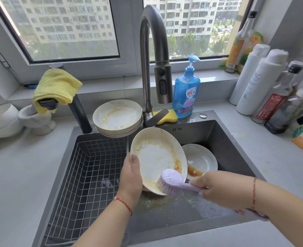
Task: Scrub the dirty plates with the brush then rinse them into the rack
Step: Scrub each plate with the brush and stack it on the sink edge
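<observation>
- The lilac plastic dish brush (172, 182) is being gripped by its handle in the right hand (218, 189), fingers curled round it, and its bristles are being pressed against the lower inner edge of a round white ceramic plate smeared with brown sauce (158, 157).
- That plate is being held tilted over the dark grey sink (224, 139) by the left hand (132, 177), the thumb lying on its left rim and the fingers hidden behind it.
- A second white plate with brown sauce (199, 160) is lying in the basin just right of the held one.
- A stack of dirty white plates (117, 120) is being kept on the sink's back edge, beside the grey metal tap (150, 65).
- A wire rack (86, 168) is sitting in the sink's left half.
- A blue pump bottle of dish soap (186, 93) is standing right of the tap.
</observation>
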{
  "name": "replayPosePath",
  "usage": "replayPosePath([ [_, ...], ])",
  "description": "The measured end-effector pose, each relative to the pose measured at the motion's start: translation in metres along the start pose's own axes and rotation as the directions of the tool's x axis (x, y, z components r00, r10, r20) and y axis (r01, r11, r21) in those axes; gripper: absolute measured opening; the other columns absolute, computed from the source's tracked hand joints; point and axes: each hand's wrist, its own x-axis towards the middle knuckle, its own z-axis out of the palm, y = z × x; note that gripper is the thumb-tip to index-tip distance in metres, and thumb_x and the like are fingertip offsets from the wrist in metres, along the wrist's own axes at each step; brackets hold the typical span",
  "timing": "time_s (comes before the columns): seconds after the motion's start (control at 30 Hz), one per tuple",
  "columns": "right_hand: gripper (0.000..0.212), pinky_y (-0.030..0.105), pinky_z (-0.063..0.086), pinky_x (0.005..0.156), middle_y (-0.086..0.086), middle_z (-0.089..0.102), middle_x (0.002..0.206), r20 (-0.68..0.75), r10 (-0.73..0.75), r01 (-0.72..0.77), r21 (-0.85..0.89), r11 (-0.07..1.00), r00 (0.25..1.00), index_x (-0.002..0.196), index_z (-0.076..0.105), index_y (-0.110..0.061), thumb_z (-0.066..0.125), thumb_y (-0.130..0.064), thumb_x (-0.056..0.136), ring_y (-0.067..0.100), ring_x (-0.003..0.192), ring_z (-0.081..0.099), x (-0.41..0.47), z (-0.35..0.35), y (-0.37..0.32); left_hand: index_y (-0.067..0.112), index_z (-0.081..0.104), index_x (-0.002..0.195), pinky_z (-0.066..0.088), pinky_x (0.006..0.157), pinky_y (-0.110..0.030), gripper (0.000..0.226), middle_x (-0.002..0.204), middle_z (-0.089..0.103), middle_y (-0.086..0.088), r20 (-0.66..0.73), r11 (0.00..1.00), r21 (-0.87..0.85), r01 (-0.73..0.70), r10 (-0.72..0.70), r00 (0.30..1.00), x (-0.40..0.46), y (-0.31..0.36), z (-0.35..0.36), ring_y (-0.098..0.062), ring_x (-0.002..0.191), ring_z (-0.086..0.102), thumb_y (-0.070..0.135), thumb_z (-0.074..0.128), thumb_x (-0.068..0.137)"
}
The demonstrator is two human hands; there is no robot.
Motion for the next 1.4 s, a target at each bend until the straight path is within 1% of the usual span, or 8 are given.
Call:
replayPosePath([
  [0.2,0.069,0.026,0.032,0.048,-0.005,0.035,0.066,-0.34,0.128,-0.243,-0.322,0.915,0.932,0.149,0.011,-0.037,0.037,-0.008,0.092,0.012,0.053,0.034,0.029,0.008,0.02,0.038,0.052,0.123,0.058,0.082,-0.033,0.046,0.119,0.062,0.013,0.051,1.0,0.003,0.03,-0.03,0.998,-0.006,0.004,0.003,-0.009,0.111,0.06,0.061,0.029,0.09],
  [0.37,0.02,0.034,0.048,0.056,0.001,0.058,0.067,-0.583,0.275,-0.115,0.297,0.948,0.764,0.103,0.058,-0.016,0.048,-0.031,0.094,0.016,0.053,0.051,0.051,0.018,0.049,0.026,0.051,0.132,0.06,0.068,-0.054,0.047,0.123,0.066,-0.004,0.023,0.939,-0.221,0.262,-0.264,0.964,-0.009,0.011,0.0,-0.031,0.104,0.068,0.055,0.029,0.102],
  [0.67,0.027,0.019,0.03,0.033,0.005,0.059,0.053,-0.181,0.365,0.187,0.982,0.019,0.913,0.105,0.054,0.002,0.06,-0.02,0.092,0.01,0.03,0.033,0.072,0.046,0.026,0.016,0.063,0.121,0.059,0.07,-0.051,0.061,0.102,0.076,-0.011,0.168,0.784,-0.363,0.503,-0.476,0.863,-0.011,0.002,-0.002,-0.032,0.09,0.074,0.06,0.027,0.101],
  [0.87,0.019,0.015,0.03,0.037,0.004,0.039,0.042,-0.073,0.372,0.149,0.972,-0.179,0.925,0.104,0.057,0.005,0.047,-0.002,0.088,0.01,0.027,0.026,0.074,0.049,0.019,0.014,0.062,0.121,0.061,0.069,-0.044,0.056,0.105,0.076,-0.01,0.181,0.791,-0.268,0.55,-0.519,0.835,-0.015,-0.001,-0.008,-0.028,0.091,0.074,0.053,0.027,0.104],
  [0.93,0.019,0.016,0.034,0.04,0.006,0.042,0.044,-0.053,0.395,0.14,0.971,-0.196,0.917,0.102,0.058,0.002,0.047,-0.004,0.088,0.011,0.029,0.029,0.074,0.05,0.017,0.014,0.06,0.121,0.058,0.081,-0.044,0.053,0.107,0.073,-0.005,0.075,0.912,0.065,0.405,-0.41,0.909,-0.015,0.0,-0.01,-0.024,0.098,0.069,0.052,0.027,0.104],
  [1.03,0.017,0.02,0.032,0.052,0.008,0.04,0.053,-0.04,0.449,0.134,0.975,-0.179,0.893,0.099,0.057,0.004,0.049,-0.004,0.085,0.013,0.037,0.03,0.077,0.05,0.016,0.014,0.06,0.105,0.046,0.086,-0.039,0.047,0.103,0.059,0.002,-0.055,0.753,0.658,-0.031,0.09,0.994,-0.014,-0.01,-0.019,-0.02,0.102,0.054,0.05,0.03,0.098],
  [1.23,0.027,0.03,0.047,0.062,0.017,0.058,0.081,0.014,0.477,0.095,0.974,-0.204,0.879,0.108,0.053,-0.002,0.05,-0.004,0.081,0.024,0.063,0.047,0.087,0.058,0.008,0.023,0.056,0.093,0.025,0.117,-0.041,0.044,0.086,0.058,0.015,0.497,0.367,0.679,-0.636,0.407,0.766,-0.044,-0.028,-0.003,-0.006,0.084,0.056,0.063,0.057,0.073],
  [1.4,0.029,0.02,0.026,0.044,0.012,0.043,0.068,-0.002,0.464,0.06,0.992,-0.109,0.886,0.108,0.053,-0.002,0.049,-0.005,0.079,0.013,0.039,0.029,0.088,0.059,0.001,0.02,0.038,0.083,0.052,0.057,-0.027,0.068,0.054,0.051,0.006,0.568,0.032,0.73,-0.683,0.527,0.632,-0.04,-0.033,0.023,-0.016,0.044,0.051,0.02,0.088,0.037],
])
